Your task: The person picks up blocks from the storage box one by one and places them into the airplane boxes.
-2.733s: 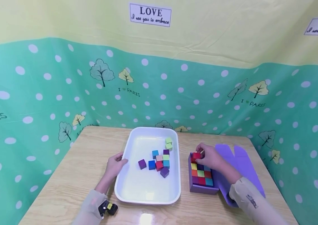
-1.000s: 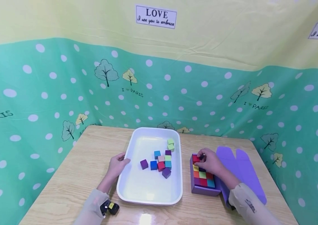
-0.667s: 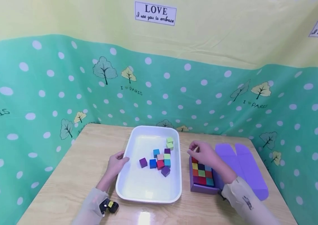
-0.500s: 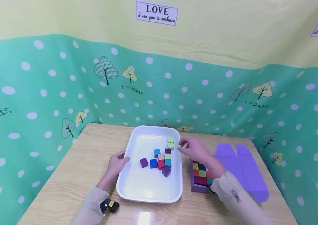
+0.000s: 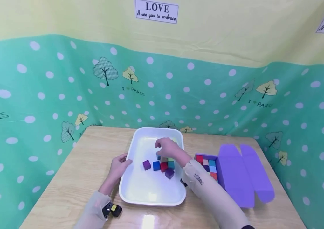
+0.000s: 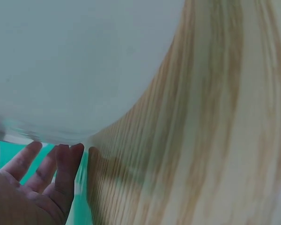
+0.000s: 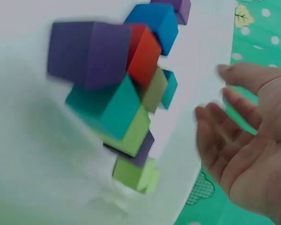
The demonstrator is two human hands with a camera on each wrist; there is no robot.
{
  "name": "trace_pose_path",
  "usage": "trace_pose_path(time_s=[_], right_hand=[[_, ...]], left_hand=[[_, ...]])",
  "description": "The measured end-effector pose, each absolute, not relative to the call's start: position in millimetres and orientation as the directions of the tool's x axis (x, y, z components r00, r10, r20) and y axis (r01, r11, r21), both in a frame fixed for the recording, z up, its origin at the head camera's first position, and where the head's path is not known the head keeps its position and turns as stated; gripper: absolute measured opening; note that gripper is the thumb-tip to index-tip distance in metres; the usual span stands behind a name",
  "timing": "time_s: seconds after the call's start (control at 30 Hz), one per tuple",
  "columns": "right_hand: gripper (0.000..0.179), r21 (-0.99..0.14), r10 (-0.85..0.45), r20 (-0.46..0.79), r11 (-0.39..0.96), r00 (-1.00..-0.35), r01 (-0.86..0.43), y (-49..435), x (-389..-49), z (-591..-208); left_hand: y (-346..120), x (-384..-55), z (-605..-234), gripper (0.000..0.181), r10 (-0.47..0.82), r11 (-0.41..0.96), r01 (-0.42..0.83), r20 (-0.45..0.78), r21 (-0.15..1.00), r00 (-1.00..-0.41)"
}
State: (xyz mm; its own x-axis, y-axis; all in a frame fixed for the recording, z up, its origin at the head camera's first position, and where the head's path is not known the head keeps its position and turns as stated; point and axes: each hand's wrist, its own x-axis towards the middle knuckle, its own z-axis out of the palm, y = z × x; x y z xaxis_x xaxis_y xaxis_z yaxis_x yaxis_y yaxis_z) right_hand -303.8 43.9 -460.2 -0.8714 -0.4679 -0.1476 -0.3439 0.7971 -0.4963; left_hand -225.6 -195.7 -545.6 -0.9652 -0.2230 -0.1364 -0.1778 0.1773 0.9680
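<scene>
A white plastic tray (image 5: pixel 151 195) stands on the table with several coloured wooden cubes in it. My left hand (image 5: pixel 119 167) grips its left rim, thumb at the top edge; in the left wrist view the fingertips (image 6: pixel 75 149) meet the tray's outside. Over the tray's far half hovers my right hand (image 5: pixel 168 149), nothing in it, fingers loosely bent and apart. It partly hides the light green cubes, shown in the right wrist view with a teal cube (image 7: pixel 105 105) and a dark purple cube (image 7: pixel 89 54). Nearby are a red cube (image 5: pixel 164 166), a blue cube (image 5: pixel 156 165) and a purple cube (image 5: pixel 146 165).
Right of the tray is a purple box (image 5: pixel 220 171) holding rows of coloured cubes, partly hidden by my right sleeve (image 5: pixel 207 187). Its lid (image 5: pixel 239 178) lies folded out to the right. A patterned curtain (image 5: pixel 139 95) hangs behind the wooden table (image 5: pixel 93 152).
My right hand has let go of a red cube in the purple box's far left corner and swung left over the tray. My left hand has stayed at the rim.
</scene>
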Motion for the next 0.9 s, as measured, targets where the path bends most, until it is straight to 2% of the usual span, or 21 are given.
trace_pose_path(time_s=[0.2, 0.33, 0.53, 0.77, 0.9], right_hand=[[0.027, -0.357, -0.351, -0.285, 0.902, -0.892, -0.241, 30, -310, -473], [0.019, -0.323, -0.311, -0.341, 0.925, -0.887, -0.2, 26, -311, -477], [0.018, -0.342, -0.309, -0.322, 0.919, -0.895, -0.195, 26, -311, -479], [0.024, -0.493, -0.358, -0.258, 0.848, -0.897, -0.197, 30, -313, -473], [0.031, -0.533, -0.391, -0.2, 0.813, -0.898, -0.235, 37, -311, -457]], left_hand=[[-195, -226, -546, 0.05, -0.206, 0.16, -0.184, -0.149, 0.97, -0.967], [-195, -227, -545, 0.05, -0.204, 0.163, -0.177, -0.142, 0.971, -0.969], [-192, -228, -544, 0.05, -0.213, 0.168, -0.188, -0.151, 0.968, -0.965], [-193, -227, -544, 0.049, -0.23, 0.188, -0.199, -0.154, 0.962, -0.961], [-195, -227, -545, 0.05, -0.218, 0.18, -0.196, -0.155, 0.964, -0.963]])
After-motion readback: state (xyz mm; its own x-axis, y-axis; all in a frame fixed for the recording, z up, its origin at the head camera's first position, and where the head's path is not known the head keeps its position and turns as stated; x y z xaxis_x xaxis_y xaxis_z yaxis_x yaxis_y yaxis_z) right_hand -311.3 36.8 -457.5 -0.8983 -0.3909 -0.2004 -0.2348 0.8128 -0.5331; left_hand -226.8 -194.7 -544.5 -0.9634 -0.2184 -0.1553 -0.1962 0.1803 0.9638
